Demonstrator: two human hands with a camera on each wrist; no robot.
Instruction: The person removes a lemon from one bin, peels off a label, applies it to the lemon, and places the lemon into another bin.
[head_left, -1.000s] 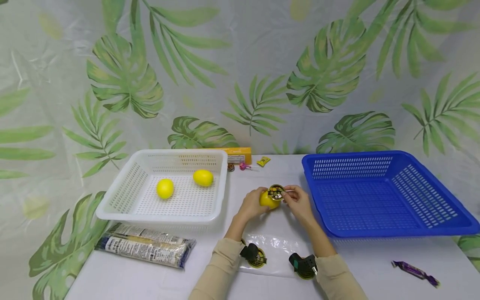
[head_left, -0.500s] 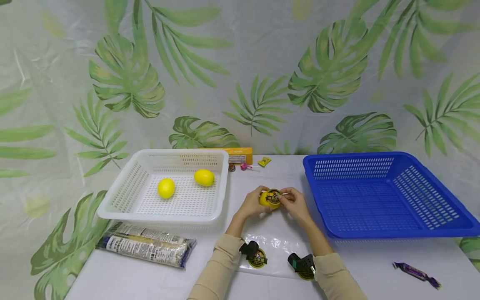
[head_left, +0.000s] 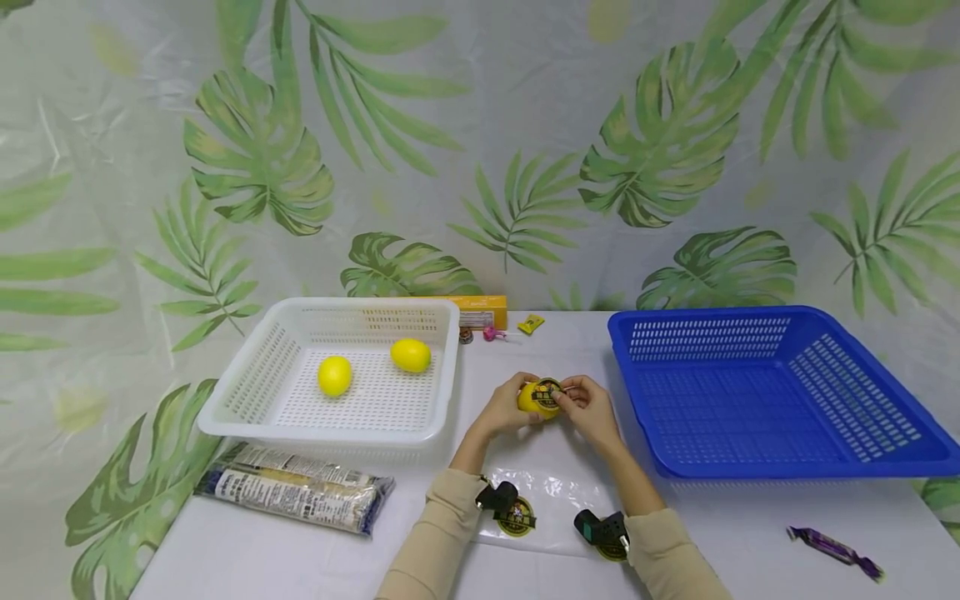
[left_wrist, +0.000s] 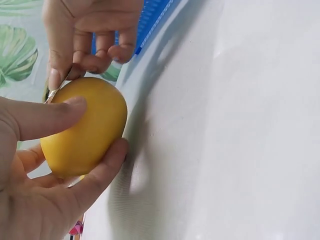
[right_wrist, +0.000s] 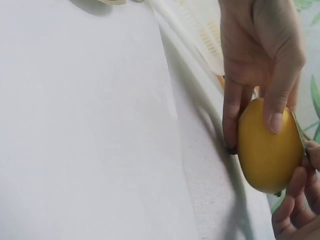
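Nearest the camera, a clear sheet [head_left: 551, 500] carrying a round dark sticker [head_left: 519, 518] is laid on the white worktop [head_left: 735, 533], between the two sleeves. To its left a wrapped packet [head_left: 296, 489] is seen, and far to the right a purple candy [head_left: 832, 548]. Just beyond the sheet, a yellow lemon [head_left: 537, 399] is gripped by the left hand [head_left: 504, 408], thumb and fingers curled round it, just above the worktop. A round label [head_left: 548, 390] is pinched at its edge against the lemon by the right hand [head_left: 592, 408], the other fingers curled. Further back, two lemons [head_left: 334, 376] [head_left: 410, 355] are held in a white basket [head_left: 247, 392] on the left; a blue basket [head_left: 780, 450] is set on the right.
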